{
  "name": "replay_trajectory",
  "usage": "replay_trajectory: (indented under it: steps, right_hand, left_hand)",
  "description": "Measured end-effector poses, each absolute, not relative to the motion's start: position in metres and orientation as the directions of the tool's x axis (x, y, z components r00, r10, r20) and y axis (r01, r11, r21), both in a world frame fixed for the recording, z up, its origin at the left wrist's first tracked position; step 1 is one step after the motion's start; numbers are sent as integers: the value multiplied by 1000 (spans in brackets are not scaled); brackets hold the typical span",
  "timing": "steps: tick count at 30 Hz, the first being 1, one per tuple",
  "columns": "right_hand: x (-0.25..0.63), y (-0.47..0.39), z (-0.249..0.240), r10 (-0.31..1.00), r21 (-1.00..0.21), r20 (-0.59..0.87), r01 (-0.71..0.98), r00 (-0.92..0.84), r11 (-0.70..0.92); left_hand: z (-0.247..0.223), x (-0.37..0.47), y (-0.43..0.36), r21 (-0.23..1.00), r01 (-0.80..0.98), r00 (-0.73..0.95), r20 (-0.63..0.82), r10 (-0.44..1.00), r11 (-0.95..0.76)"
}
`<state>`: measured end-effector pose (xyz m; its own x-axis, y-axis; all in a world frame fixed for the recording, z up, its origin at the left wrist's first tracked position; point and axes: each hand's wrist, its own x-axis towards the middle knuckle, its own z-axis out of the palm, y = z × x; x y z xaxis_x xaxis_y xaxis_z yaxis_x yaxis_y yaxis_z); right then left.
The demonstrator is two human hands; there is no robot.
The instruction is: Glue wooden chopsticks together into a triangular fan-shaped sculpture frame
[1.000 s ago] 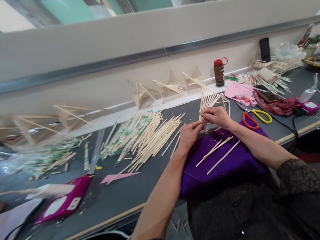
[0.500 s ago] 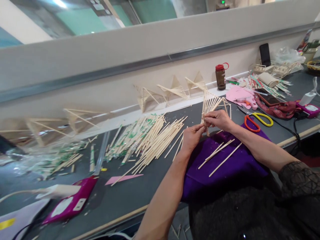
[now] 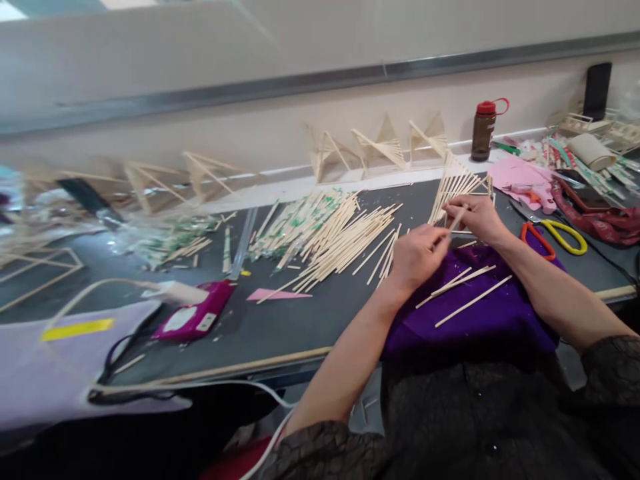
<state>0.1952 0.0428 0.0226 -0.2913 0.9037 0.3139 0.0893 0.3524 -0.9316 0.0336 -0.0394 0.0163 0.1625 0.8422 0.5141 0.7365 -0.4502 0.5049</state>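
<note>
My left hand (image 3: pixel 419 259) is closed, its fingertips pinched at the lower end of a short wooden stick (image 3: pixel 458 218). My right hand (image 3: pixel 477 217) grips the upper part of that stick between thumb and fingers. Just behind both hands stands a fan-shaped stick model (image 3: pixel 456 181), its thin sticks spread side by side; my right hand overlaps its lower part. Under my wrists lies a purple cloth (image 3: pixel 470 317) with several loose sticks (image 3: pixel 457 283) on it. A large pile of bare sticks (image 3: pixel 350 243) is left of my left hand.
Along the wall stand similar stick models (image 3: pixel 380 148) and a red-capped bottle (image 3: pixel 483 133). Scissors (image 3: pixel 553 235) with red and yellow handles lie to the right, near pink paper (image 3: pixel 517 175). Wrapped sticks (image 3: pixel 300 223), a magenta device (image 3: pixel 197 313) and its cable are to the left.
The view has swung left and down. My hands have drawn slightly apart, and a short stick now shows between them; before, both were pinched together at the model's base.
</note>
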Motion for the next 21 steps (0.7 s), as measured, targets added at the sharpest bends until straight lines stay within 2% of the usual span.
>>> replay_trajectory:
  steps: [1,3,6,10,14,18,20,21]
  right_hand:
    - [196,43,23,904,-931,314,91,-291,353]
    - [199,44,25,901,-932,309,89,-304,350]
    - [202,46,26,892,-936,290,91,-346,340]
    - [206,48,27,893,-936,281,107,-351,336]
    - [205,47,27,889,-933,284,109,-360,342]
    - [202,46,27,893,-942,259,107,-369,318]
    - [201,47,26,890,-942,260,106,-374,319]
    - [201,47,26,888,-941,263,104,-378,322]
  left_hand:
    - [16,38,-49,375,774,289,509,811,-511]
    - [14,44,-65,198,790,454,447,771,-580]
    - [9,49,-76,74,784,563,333,756,-616]
    - [7,54,-73,48,792,575,279,769,-609]
    - [17,43,-66,112,810,523,306,796,-576]
    - [24,-1,-63,182,917,278,351,894,-356]
    - [20,-25,-64,130,960,205,285,936,-250]
    - [16,-35,-66,95,964,221,231,947,-248]
